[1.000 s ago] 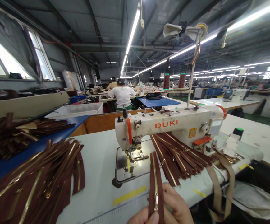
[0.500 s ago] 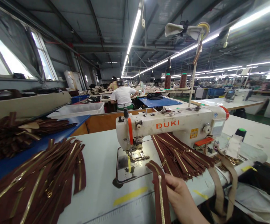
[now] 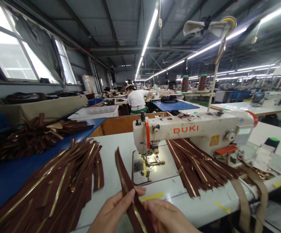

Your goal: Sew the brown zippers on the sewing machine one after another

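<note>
A brown zipper with gold teeth (image 3: 124,173) slants up between my hands, its free end standing toward the sewing machine's bed. My left hand (image 3: 117,205) pinches it between thumb and fingers near the middle. Lower down, my right hand (image 3: 163,213) has its fingers closed at the zipper's right edge. Just beyond is the white sewing machine (image 3: 191,127), its needle area lit above a metal plate (image 3: 137,176). To the left lies a large heap of brown zippers (image 3: 65,181); another bundle of zippers (image 3: 200,165) rests under the machine's arm.
A blue table (image 3: 9,191) at the left carries more brown strips (image 3: 33,136). Beige straps (image 3: 242,200) hang off the right table edge. A thread stand pole (image 3: 214,84) rises behind the machine. Farther back, a person in a white shirt (image 3: 137,98) sits bent over a table.
My left hand has come into view and grips the zipper. The zipper has moved left, away from the bundle, with my right hand. The view has swung slightly left.
</note>
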### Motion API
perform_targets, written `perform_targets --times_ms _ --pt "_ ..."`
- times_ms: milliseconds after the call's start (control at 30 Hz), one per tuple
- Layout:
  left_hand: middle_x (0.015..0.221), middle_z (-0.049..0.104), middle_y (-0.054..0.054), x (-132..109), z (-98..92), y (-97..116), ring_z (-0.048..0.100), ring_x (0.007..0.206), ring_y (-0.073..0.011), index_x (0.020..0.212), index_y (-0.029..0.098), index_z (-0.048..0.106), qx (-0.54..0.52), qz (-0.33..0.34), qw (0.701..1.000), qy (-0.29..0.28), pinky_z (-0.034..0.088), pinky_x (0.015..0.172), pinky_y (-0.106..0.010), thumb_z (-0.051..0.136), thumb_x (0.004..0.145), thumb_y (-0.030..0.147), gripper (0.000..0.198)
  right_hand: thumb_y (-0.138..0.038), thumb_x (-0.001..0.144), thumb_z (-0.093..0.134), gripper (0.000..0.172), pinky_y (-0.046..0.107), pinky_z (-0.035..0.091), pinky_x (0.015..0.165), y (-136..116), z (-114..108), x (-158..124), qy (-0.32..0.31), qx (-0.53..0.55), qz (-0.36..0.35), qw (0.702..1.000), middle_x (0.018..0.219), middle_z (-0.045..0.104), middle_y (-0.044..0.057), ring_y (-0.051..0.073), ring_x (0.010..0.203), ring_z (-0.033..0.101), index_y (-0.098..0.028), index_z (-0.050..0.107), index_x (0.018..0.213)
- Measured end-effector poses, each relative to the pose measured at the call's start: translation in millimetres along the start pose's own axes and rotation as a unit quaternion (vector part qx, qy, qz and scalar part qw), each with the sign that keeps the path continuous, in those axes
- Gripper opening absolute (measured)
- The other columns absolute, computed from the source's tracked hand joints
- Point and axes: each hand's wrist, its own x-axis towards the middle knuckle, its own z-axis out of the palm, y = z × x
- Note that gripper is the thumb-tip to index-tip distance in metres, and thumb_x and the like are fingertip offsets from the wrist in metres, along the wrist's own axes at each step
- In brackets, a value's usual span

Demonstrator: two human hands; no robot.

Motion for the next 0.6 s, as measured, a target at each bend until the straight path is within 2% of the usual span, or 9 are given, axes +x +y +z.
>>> perform_targets --times_ms 67,167,233,300,367,433,533,600 --pt "0.084 0.072 -0.007 10.9 -9.0 2.0 0.065 0.094 -0.0296 0.088 0.017 0.072 -0.011 -0.016 1.0 0.025 0.05 0.088 -0.038 0.062 0.072 0.062 0.049 -0.057 0.074 0.067 0.048 0.024 0.046 0.064 -0.1 -2.8 -0.9 -0.004 -0.036 0.031 0.999 0.068 0.066 0.004 0.013 0.061 0.061 -0.014 0.066 0.094" --pt "0.073 0.071 -0.005 30.0 -17.7 3.3 0.067 0.079 -0.0249 0.084 0.015 0.07 -0.014 -0.034 0.999 0.009 0.052 0.08 -0.035 0.064 0.073 0.058 0.045 -0.058 0.07 0.068 0.047 0.023 0.044 0.062 -0.4 -8.7 -3.5 -0.004 -0.108 0.061 0.992 0.06 0.061 0.002 0.012 0.056 0.056 -0.013 0.067 0.082" --pt "0.069 0.07 -0.005 45.0 -20.0 3.2 0.066 0.07 -0.0225 0.08 0.014 0.068 0.012 -0.031 0.999 -0.007 0.053 0.072 -0.033 0.064 0.072 0.057 0.043 -0.062 0.069 0.066 0.048 0.021 0.038 0.055 -2.5 -11.8 -1.8 0.03 -0.17 0.049 0.984 0.053 0.052 -0.002 0.009 0.05 0.048 -0.014 0.063 0.068" --pt "0.066 0.069 -0.005 62.2 -20.8 2.8 0.065 0.063 -0.0212 0.073 0.014 0.064 0.061 -0.012 0.998 -0.006 0.052 0.063 -0.031 0.064 0.07 0.058 0.044 -0.056 0.072 0.064 0.044 0.02 0.03 0.049 -8.1 -13.9 3.5 0.081 -0.273 0.01 0.959 0.049 0.042 -0.006 0.008 0.048 0.037 -0.015 0.056 0.057" --pt "0.061 0.066 -0.005 81.4 -21.2 2.5 0.062 0.055 -0.0196 0.067 0.015 0.06 0.102 0.009 0.995 0.004 0.05 0.054 -0.029 0.062 0.069 0.06 0.045 -0.04 0.077 0.062 0.035 0.02 0.026 0.049 -17.1 -15.4 11.8 0.123 -0.394 -0.033 0.91 0.049 0.039 -0.006 0.008 0.051 0.034 -0.015 0.053 0.053" --pt "0.056 0.063 -0.003 101.9 -21.5 2.5 0.059 0.049 -0.0177 0.064 0.016 0.058 0.125 0.03 0.992 0.01 0.047 0.05 -0.028 0.063 0.067 0.059 0.044 -0.025 0.077 0.06 0.025 0.021 0.027 0.052 -27.4 -17.4 22.9 0.154 -0.499 -0.058 0.851 0.052 0.045 -0.005 0.009 0.054 0.039 -0.016 0.058 0.055" --pt "0.054 0.059 -0.001 131.5 -22.8 2.3 0.058 0.05 -0.0184 0.064 0.017 0.057 0.151 0.073 0.986 0.024 0.047 0.05 -0.029 0.063 0.066 0.059 0.042 -0.02 0.075 0.062 0.017 0.022 0.03 0.057 -40.1 -23.4 42.7 0.191 -0.626 -0.066 0.753 0.059 0.056 -0.003 0.011 0.06 0.049 -0.017 0.062 0.059" --pt "0.063 0.063 -0.003 146.8 -24.6 0.9 0.063 0.059 -0.022 0.071 0.016 0.06 0.174 0.11 0.978 0.042 0.05 0.057 -0.032 0.061 0.067 0.056 0.04 -0.022 0.075 0.063 0.015 0.023 0.031 0.059 -44.8 -28.9 54.9 0.202 -0.687 -0.064 0.695 0.064 0.061 -0.001 0.013 0.065 0.052 -0.018 0.064 0.061"
